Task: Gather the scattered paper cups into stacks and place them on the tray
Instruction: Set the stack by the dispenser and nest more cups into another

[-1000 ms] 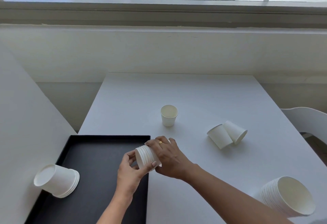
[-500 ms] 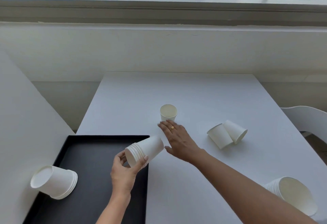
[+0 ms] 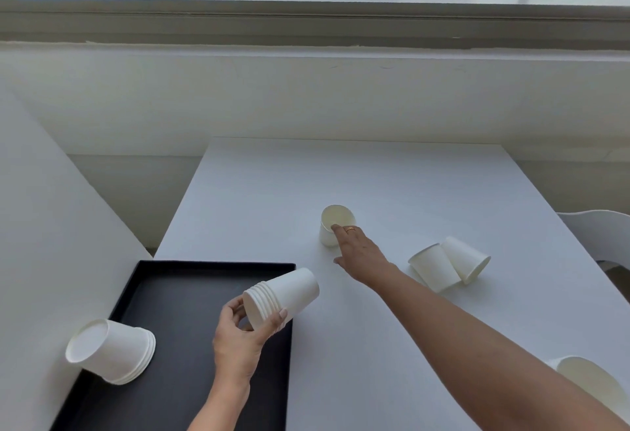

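Observation:
My left hand (image 3: 240, 333) grips a stack of white paper cups (image 3: 284, 294) by its rim end, tilted on its side above the right edge of the black tray (image 3: 191, 393). My right hand (image 3: 358, 253) is stretched out to a single upright cup (image 3: 332, 226) at the table's middle, with a fingertip on its near rim and the thumb apart; a closed grip is not visible. Another stack of cups (image 3: 112, 350) lies upside down and tilted at the tray's left edge. Two cups (image 3: 450, 265) lie on their sides to the right.
A further stack of cups (image 3: 589, 386) lies on its side at the lower right, partly behind my right forearm. The white table (image 3: 375, 175) ends at a wall under a window. A white chair (image 3: 600, 236) stands at the right; a white surface (image 3: 51, 243) borders the left.
My right hand let go of the stack and reached forward to the upright cup. The left hand now holds the stack alone, tipped up to the right.

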{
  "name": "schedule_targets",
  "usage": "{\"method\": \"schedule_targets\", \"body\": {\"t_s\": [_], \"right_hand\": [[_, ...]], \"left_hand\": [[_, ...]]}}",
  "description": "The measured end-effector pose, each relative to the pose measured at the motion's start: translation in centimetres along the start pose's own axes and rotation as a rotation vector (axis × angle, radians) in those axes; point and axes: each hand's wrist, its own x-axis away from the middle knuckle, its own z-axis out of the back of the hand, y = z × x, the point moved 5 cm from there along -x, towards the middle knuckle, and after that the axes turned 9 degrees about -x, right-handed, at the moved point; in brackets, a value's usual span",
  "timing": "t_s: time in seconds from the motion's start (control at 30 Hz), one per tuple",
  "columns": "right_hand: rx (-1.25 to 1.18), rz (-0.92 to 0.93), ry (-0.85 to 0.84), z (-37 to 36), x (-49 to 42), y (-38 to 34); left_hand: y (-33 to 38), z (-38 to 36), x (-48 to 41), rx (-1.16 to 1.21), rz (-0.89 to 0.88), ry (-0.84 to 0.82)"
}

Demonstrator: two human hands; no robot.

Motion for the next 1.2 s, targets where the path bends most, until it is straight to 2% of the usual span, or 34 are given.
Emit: {"method": "schedule_targets", "body": {"t_s": [0.37, 0.7, 0.8, 1.0, 1.07, 1.2], "right_hand": [[-0.147, -0.017, 0.182, -0.7, 0.7, 1.1], [-0.112, 0.315, 0.314, -0.7, 6.8, 0.1], [-0.129, 0.362, 0.373, -1.2, 8.1, 0.9], [-0.165, 0.428, 0.383, -1.6, 10.4, 1.6], [-0.177, 0.366, 0.376, -1.7, 10.8, 1.7], [-0.381, 0.066, 0.252, -2.8, 11.1, 2.0]], "left_hand": [[0.5, 0.0, 0.5, 0.006, -0.009, 0.005], [1.1, -0.8, 0.8, 0.021, -0.014, -0.01], [1.3, -1.0, 1.1, 0.043, -0.019, -0.013], [1.6, -1.1, 2.2, 0.062, -0.027, -0.019], [1.7, -1.0, 2.5, 0.067, -0.027, -0.023], [1.8, -0.6, 3.2, 0.068, -0.037, -0.017]]}}
